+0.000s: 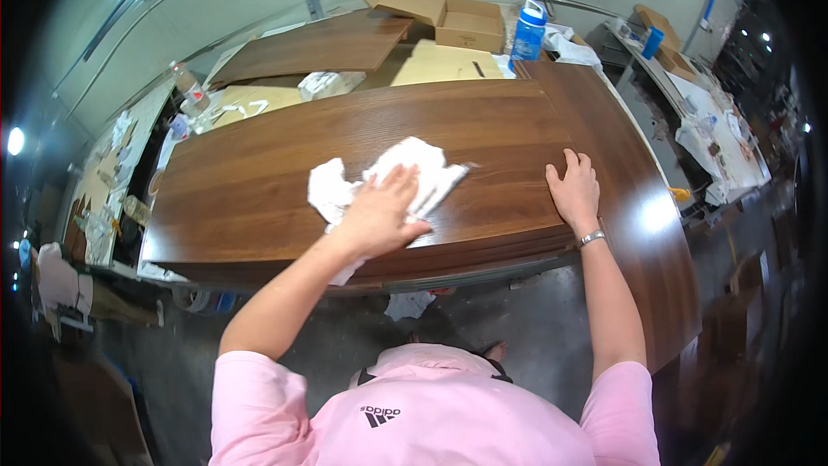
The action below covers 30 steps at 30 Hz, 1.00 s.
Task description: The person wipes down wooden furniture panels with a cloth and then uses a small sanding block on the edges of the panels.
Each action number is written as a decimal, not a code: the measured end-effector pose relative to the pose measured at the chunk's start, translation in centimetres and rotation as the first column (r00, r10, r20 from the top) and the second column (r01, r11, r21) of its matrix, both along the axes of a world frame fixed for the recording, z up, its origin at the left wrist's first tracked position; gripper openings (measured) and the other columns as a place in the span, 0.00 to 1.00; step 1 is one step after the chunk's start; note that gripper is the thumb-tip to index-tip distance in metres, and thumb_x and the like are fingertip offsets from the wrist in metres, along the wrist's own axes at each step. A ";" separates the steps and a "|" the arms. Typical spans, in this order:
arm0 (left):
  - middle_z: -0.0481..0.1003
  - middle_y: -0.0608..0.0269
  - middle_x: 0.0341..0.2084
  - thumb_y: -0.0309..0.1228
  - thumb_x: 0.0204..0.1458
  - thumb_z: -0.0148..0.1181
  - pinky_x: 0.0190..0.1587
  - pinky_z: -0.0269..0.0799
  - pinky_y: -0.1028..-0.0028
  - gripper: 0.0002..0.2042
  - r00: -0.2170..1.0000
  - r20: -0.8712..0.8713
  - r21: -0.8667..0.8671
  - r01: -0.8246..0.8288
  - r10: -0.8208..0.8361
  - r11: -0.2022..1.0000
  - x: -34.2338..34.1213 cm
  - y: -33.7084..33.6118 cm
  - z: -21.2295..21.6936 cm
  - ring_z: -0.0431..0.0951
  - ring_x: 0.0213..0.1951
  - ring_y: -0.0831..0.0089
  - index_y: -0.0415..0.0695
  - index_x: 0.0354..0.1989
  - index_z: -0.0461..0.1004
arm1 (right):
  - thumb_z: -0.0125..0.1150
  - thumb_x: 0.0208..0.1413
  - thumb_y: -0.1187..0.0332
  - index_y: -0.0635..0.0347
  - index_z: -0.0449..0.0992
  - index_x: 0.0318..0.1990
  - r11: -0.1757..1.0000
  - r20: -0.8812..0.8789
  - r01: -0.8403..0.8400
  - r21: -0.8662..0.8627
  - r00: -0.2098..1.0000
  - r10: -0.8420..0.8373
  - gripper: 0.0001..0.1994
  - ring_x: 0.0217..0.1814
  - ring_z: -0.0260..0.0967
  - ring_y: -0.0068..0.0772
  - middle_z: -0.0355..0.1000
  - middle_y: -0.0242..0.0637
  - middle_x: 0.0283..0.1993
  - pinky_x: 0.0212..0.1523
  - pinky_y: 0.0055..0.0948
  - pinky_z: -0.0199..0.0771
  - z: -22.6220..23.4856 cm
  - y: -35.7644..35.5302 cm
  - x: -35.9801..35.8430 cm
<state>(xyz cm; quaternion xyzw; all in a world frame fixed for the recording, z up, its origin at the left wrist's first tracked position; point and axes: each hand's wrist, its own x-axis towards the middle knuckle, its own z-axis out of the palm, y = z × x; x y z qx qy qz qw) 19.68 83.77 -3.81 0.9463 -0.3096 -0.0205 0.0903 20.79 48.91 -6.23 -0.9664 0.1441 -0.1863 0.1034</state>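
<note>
Wiping under way on big brown wood panel (259, 181), laid flat across workbench. Left hand (379, 211) flat, fingers spread, pressing crumpled white cloth (388, 174) onto panel near its middle, toward near edge. Right hand (573, 190) open, palm down, holding nothing, bracing panel at right end where second glossy panel (642, 207) joins. Surface shows even sheen, no visible smears; cannot tell which parts already wiped. Judging by cloth mid-panel, work roughly midway. Blue bottle (528, 32) and cardboard boxes (440, 9) far side, well apart.
</note>
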 end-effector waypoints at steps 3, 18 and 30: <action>0.51 0.43 0.71 0.50 0.56 0.57 0.71 0.46 0.47 0.40 0.991 0.067 0.030 -0.118 0.116 0.993 4.0 4.1 -0.7 0.49 0.73 0.50 0.33 0.69 0.54 | 0.59 0.59 0.55 0.63 0.69 0.60 0.999 0.061 -0.018 0.031 0.998 0.016 0.27 0.61 0.65 0.55 0.64 0.54 0.63 0.60 0.49 0.67 -0.2 0.7 0.0; 0.57 0.52 0.70 0.53 0.61 0.48 0.70 0.51 0.47 0.32 0.870 0.171 -0.088 0.481 -0.462 0.872 13.8 -21.4 -1.7 0.53 0.71 0.52 0.38 0.64 0.63 | 0.47 0.68 0.54 0.66 0.68 0.59 0.926 0.271 -0.160 0.343 0.960 0.065 0.24 0.61 0.66 0.56 0.70 0.53 0.59 0.61 0.45 0.64 -0.1 -0.5 -0.8; 0.57 0.44 0.68 0.50 0.60 0.49 0.68 0.55 0.51 0.34 0.934 0.207 -0.007 0.300 -0.292 0.954 19.8 -25.7 -1.8 0.56 0.70 0.48 0.34 0.65 0.60 | 0.51 0.64 0.47 0.64 0.67 0.62 0.882 0.198 -0.166 0.441 0.977 0.084 0.30 0.66 0.60 0.60 0.62 0.60 0.66 0.65 0.49 0.59 0.3 -0.8 -1.6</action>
